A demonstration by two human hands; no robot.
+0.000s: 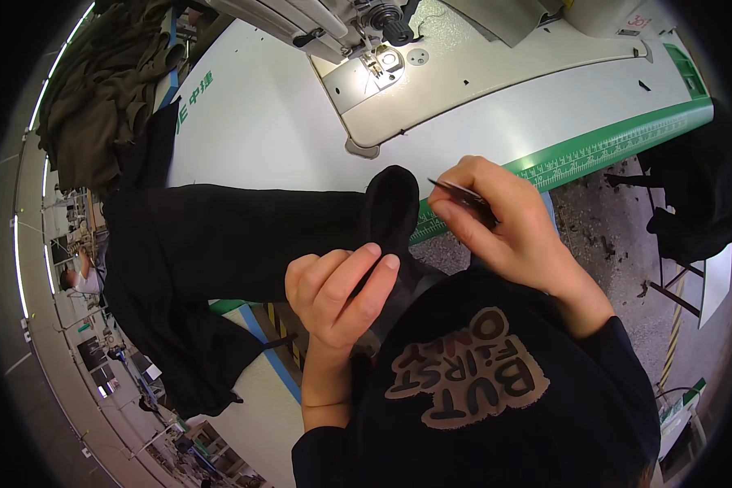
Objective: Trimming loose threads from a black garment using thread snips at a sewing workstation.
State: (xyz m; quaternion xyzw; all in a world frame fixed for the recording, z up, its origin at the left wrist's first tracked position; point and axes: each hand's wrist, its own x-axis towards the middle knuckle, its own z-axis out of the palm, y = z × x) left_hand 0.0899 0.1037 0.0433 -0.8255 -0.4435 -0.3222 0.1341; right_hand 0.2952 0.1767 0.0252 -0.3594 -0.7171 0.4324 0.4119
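Note:
A black garment lies across the front of the sewing table, and part of it hangs off the left side. One end, shaped like a sleeve or leg, has a rounded opening that stands up near the table edge. My left hand is closed on the fabric just below this opening, fingertips pressed together. To the right of the opening, my right hand grips dark thread snips. Their pointed tip faces the opening and sits a little apart from it. My palm and fingers hide the rest of the snips.
A sewing machine with its lamp lit stands at the far side of the white table. A green ruler strip edges the table. Dark garments are piled at far left; more black cloth hangs at right. Another person sits far left.

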